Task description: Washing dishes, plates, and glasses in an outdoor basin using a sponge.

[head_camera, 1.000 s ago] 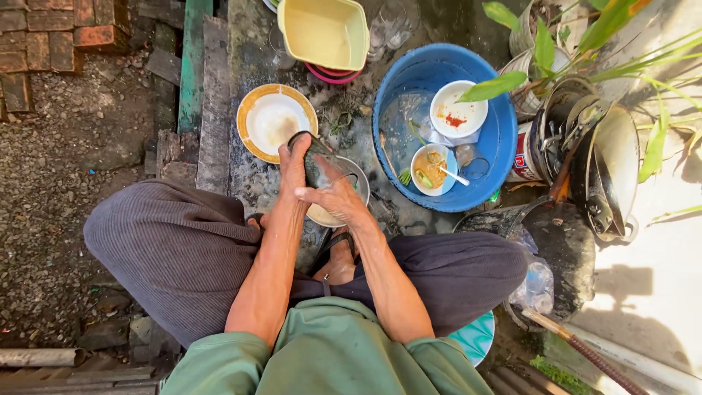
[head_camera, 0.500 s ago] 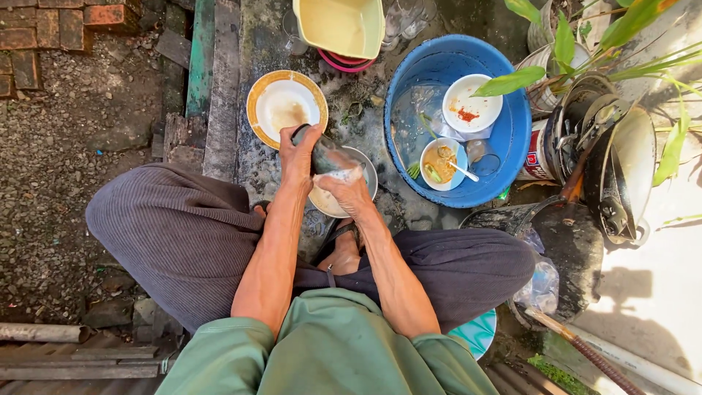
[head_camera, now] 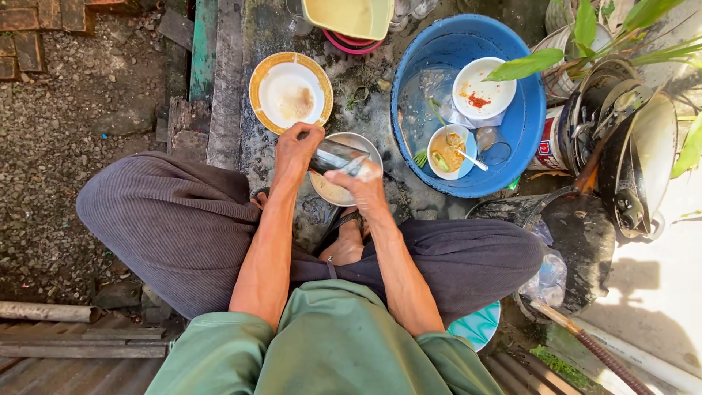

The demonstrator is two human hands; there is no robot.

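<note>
My left hand [head_camera: 296, 150] grips the base end of a clear drinking glass [head_camera: 335, 156], held on its side over a small metal bowl [head_camera: 365, 143] of cloudy soapy water. My right hand [head_camera: 362, 186] is at the glass's mouth, soapy, with its fingers closed on what looks like a scrubbing sponge inside the rim. Both hands hover just in front of my crossed legs in dark trousers.
A white plate with a gold rim [head_camera: 290, 91] lies beyond my left hand. A blue basin [head_camera: 523, 139] to the right holds dirty bowls, a spoon and glasses. A yellow tub [head_camera: 349, 16] sits at the top. Blackened pots [head_camera: 621, 161] and a dark pan [head_camera: 578, 234] stand right.
The glass has tipped from slanted upright to lying nearly level. My right hand moved from its side to its mouth, now covered in foam. The view shifted slightly.
</note>
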